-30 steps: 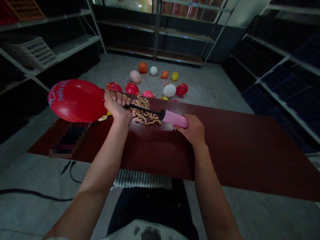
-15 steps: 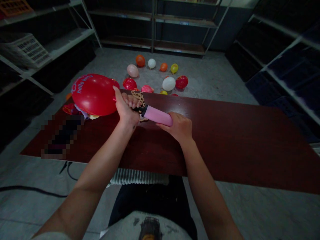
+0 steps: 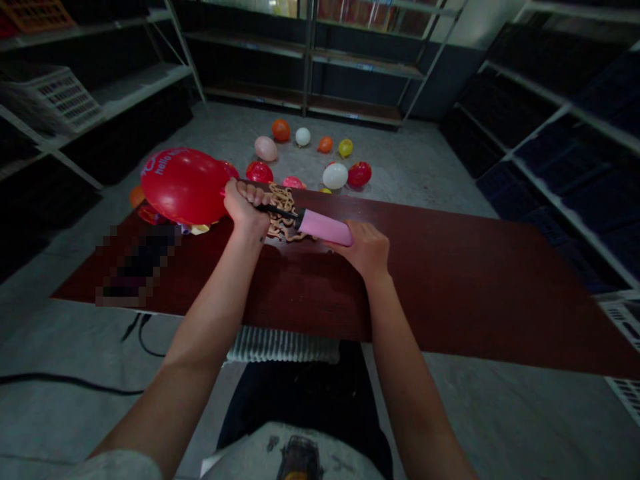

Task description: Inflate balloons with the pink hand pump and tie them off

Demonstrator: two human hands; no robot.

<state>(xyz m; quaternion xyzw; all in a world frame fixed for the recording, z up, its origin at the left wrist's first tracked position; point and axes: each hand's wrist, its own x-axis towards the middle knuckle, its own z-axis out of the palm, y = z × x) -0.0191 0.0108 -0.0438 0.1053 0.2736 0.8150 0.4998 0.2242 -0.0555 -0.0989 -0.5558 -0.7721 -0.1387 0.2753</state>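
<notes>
A red balloon (image 3: 184,185) printed with white letters is inflated and sits on the nozzle end of a pink hand pump (image 3: 325,228). My left hand (image 3: 243,208) is closed in a fist round the balloon's neck and the pump's nozzle. The pump's thin black rod (image 3: 279,211) shows partly drawn out between my two hands. My right hand (image 3: 366,248) grips the pink barrel from below. Both hands hover just above the dark red table (image 3: 450,280). Under the pump lies a heap of limp beige balloons (image 3: 283,200).
Several inflated balloons (image 3: 335,175) in red, white, orange, yellow and pink lie on the grey floor beyond the table. Metal shelving (image 3: 350,63) lines the walls. A white crate (image 3: 63,97) stands on the left shelf. A pixelated patch (image 3: 135,267) covers the table's left part. Black cables (image 3: 70,383) run along the floor.
The pump barrel was pushed in toward my left hand half a second ago; now it is drawn back out a little and the black rod shows again. The balloon stays in my left hand.
</notes>
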